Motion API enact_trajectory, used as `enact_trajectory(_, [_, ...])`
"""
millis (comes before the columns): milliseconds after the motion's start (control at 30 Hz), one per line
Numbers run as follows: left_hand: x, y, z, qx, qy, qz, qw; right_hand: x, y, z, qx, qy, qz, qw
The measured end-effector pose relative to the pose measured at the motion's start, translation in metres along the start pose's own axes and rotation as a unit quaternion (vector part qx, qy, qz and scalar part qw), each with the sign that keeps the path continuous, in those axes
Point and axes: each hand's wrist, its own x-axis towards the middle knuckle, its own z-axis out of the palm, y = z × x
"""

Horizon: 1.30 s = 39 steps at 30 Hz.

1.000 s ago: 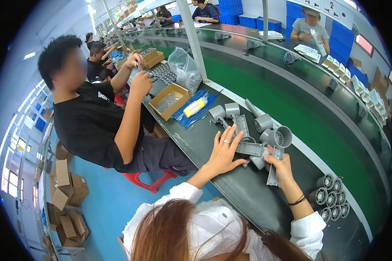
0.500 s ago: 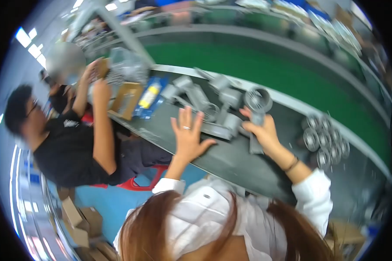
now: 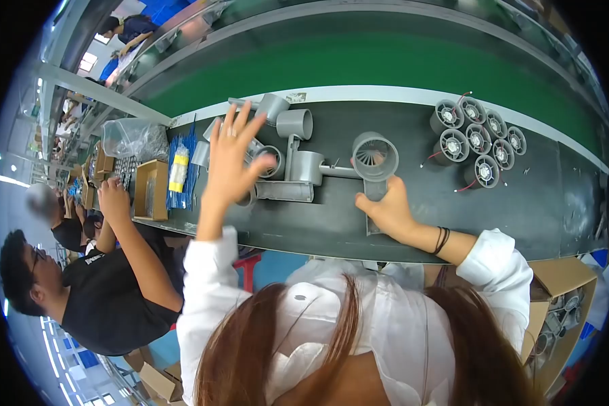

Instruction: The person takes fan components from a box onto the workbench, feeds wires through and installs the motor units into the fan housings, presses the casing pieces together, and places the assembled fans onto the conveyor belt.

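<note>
My right hand (image 3: 389, 210) is closed round the handle of a grey fan housing (image 3: 375, 157), whose round grilled end points up. My left hand (image 3: 233, 159), fingers spread, hovers over the left part of a pile of grey housing parts (image 3: 308, 167) and holds nothing. Several grey cylinders and handle pieces make up that pile, partly hidden behind my left hand. Right of the held housing, a group of small round fan motors (image 3: 478, 139) with thin red wires stands on the dark table (image 3: 413, 122).
Blue wires (image 3: 191, 152) with a yellow-and-white bundle, a cardboard box (image 3: 151, 189) and a plastic bag (image 3: 135, 140) lie at the left. A co-worker in black (image 3: 115, 304) sits there. An open carton (image 3: 561, 277) with grey parts stands at the lower right.
The view has swung right, towards the motors. My left hand has lifted with its fingers spread. My right hand has drawn the held housing away from the pile.
</note>
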Motion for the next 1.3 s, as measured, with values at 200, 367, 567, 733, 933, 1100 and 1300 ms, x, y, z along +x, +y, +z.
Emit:
enact_trajectory(200, [0.068, -0.086, 0.048, -0.024, -0.143, -0.007, 0.989, 0.015, 0.008, 0.020, 0.016, 0.040, -0.003, 0.999])
enact_trajectory(367, [0.053, -0.104, 0.050, -0.041, -0.130, -0.035, 0.990, 0.022, 0.013, 0.039, 0.031, 0.047, -0.020, 0.998])
enact_trajectory(567, [0.028, -0.115, 0.043, -0.063, -0.098, -0.078, 0.990, 0.033, 0.004, 0.045, -0.011, 0.055, -0.064, 0.996])
enact_trajectory(733, [0.028, -0.103, 0.019, -0.087, -0.077, -0.023, 0.993, 0.029, -0.032, 0.025, 0.117, 0.051, 0.058, 0.990])
enact_trajectory(933, [0.008, 0.047, -0.027, -0.396, -0.056, -0.080, 0.913, 0.023, -0.070, 0.015, 0.341, 0.092, 0.025, 0.935])
enact_trajectory(1100, [-0.011, 0.151, 0.023, -0.621, -0.079, -0.156, 0.764, -0.008, -0.087, 0.019, 0.294, 0.098, 0.063, 0.949])
enact_trajectory(1300, [-0.017, 0.153, 0.054, -0.928, -0.173, -0.235, 0.234, -0.033, -0.065, -0.033, 0.159, 0.160, -0.056, 0.973])
